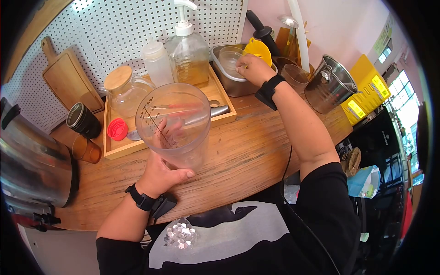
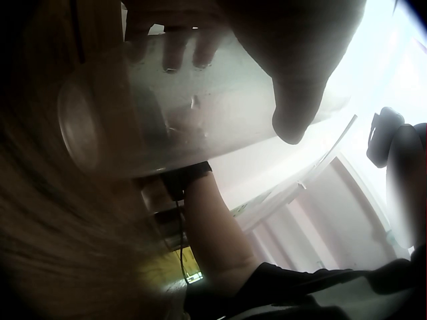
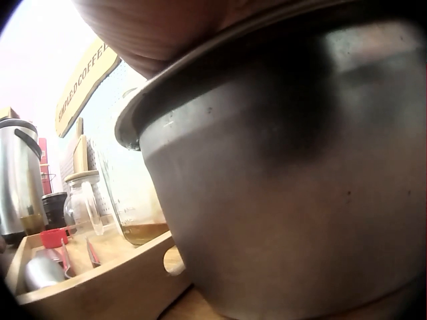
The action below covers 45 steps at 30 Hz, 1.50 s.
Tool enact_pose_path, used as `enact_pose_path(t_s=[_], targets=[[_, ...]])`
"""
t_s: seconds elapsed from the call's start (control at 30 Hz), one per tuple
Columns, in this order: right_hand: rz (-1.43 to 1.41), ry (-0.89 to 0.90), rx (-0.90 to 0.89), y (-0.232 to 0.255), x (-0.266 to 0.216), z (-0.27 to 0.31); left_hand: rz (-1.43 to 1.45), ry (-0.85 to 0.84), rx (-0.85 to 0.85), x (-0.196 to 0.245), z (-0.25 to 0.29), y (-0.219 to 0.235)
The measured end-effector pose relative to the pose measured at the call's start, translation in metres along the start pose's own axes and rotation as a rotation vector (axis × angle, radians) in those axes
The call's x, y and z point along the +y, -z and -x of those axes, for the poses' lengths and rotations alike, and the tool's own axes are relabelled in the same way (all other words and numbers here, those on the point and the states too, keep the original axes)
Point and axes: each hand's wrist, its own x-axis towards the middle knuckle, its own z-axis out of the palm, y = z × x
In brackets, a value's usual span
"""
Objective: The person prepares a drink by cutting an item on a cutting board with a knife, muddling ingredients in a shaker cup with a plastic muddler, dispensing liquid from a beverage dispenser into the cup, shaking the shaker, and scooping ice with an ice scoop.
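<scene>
My left hand (image 1: 167, 167) holds a large clear plastic measuring jug (image 1: 190, 142) with dark scale marks, fingers round its far side and thumb at the near side. The left wrist view shows the jug (image 2: 220, 127) lengthwise under the same hand. My right hand (image 1: 254, 68) reaches over the rim of a metal tub (image 1: 231, 85), its fingertips right at the edge of a clear cup (image 1: 229, 57) inside. Behind that hand a yellow plastic piece (image 1: 257, 48) stands up in the tub. Whether the right fingers pinch the cup, I cannot tell.
A wooden tray (image 1: 224, 112) bears a pump bottle (image 1: 190, 50), a glass pot (image 1: 123, 91), a red lid (image 1: 117, 129) and metal utensils. Right of the tub are another clear cup (image 1: 294, 78) and a steel bucket (image 1: 323, 91). A metal urn (image 1: 34, 160) stands left.
</scene>
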Motion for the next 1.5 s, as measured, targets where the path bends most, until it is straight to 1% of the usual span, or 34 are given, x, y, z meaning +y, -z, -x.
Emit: enact_pose_path(t_s=[0.13, 0.2, 0.3, 0.43, 0.5, 0.53, 0.6, 0.63, 0.7, 0.73, 0.8, 0.87, 0.9, 0.97, 1.0, 1.07, 1.1, 1.13, 1.17, 1.2, 1.27, 1.3, 1.43, 1.5], targets=[[-0.013, -0.019, -0.008, 0.002, -0.004, 0.002, -0.001, -0.015, -0.004, -0.001, 0.000, 0.000], [-0.015, -0.023, 0.031, 0.002, -0.004, 0.003, 0.010, -0.009, 0.007, 0.000, 0.000, -0.001], [0.015, -0.030, 0.033, 0.003, -0.005, 0.004, 0.007, -0.001, 0.015, -0.001, 0.001, -0.001], [-0.013, -0.052, 0.022, 0.000, -0.003, 0.006, 0.003, -0.006, 0.008, -0.001, 0.001, 0.000], [-0.032, -0.010, 0.105, 0.002, -0.004, 0.010, -0.013, 0.019, 0.016, -0.002, 0.002, 0.001], [0.018, 0.054, 0.153, 0.004, -0.007, 0.012, -0.003, 0.010, -0.008, -0.002, 0.002, 0.002], [0.026, 0.077, 0.201, 0.019, -0.020, 0.023, -0.075, 0.030, 0.018, -0.003, 0.004, 0.004], [0.049, 0.068, 0.212, 0.029, -0.019, 0.026, -0.064, 0.017, -0.002, -0.003, 0.005, 0.004], [-0.075, 0.128, 0.318, 0.050, -0.017, 0.026, -0.063, 0.045, 0.022, -0.001, 0.006, 0.003], [-0.064, 0.077, 0.362, 0.068, -0.013, 0.024, -0.052, 0.034, 0.014, -0.001, 0.006, 0.002], [-0.067, -0.111, 0.483, 0.101, 0.011, 0.010, -0.022, 0.042, 0.044, 0.000, 0.006, -0.001], [-0.126, -0.254, 0.509, 0.136, 0.052, -0.007, -0.027, 0.014, 0.041, -0.003, 0.006, 0.001], [-0.119, -0.242, 0.514, 0.147, 0.073, -0.016, -0.040, 0.007, 0.035, -0.004, 0.006, 0.002], [-0.066, -0.392, 0.627, 0.160, 0.109, -0.032, -0.055, -0.015, 0.035, -0.008, 0.007, 0.003], [-0.068, -0.377, 0.638, 0.163, 0.114, -0.039, -0.049, -0.015, 0.029, -0.009, 0.007, 0.004], [-0.148, -0.529, 0.651, 0.168, 0.125, -0.057, -0.055, -0.033, 0.024, -0.010, 0.006, 0.005], [-0.154, -0.517, 0.662, 0.170, 0.128, -0.067, -0.013, -0.021, 0.042, -0.009, 0.007, 0.002], [-0.114, -0.509, 0.622, 0.170, 0.131, -0.075, 0.029, -0.003, 0.059, -0.008, 0.008, 0.001], [-0.073, -0.506, 0.581, 0.170, 0.135, -0.080, 0.012, 0.016, 0.060, -0.006, 0.010, 0.002], [-0.078, -0.504, 0.588, 0.169, 0.132, -0.083, 0.005, 0.011, 0.058, -0.006, 0.009, 0.002], [-0.083, -0.585, 0.473, 0.168, 0.125, -0.089, -0.061, 0.036, 0.030, -0.006, 0.009, 0.004], [-0.129, -0.557, 0.458, 0.167, 0.127, -0.092, -0.059, 0.026, 0.031, -0.007, 0.010, 0.005], [-0.156, -0.558, 0.423, 0.174, 0.136, -0.088, -0.091, 0.009, 0.008, -0.010, 0.010, 0.007], [0.151, -0.420, 0.632, 0.175, 0.153, -0.089, -0.018, 0.018, 0.033, -0.007, 0.009, 0.004]])
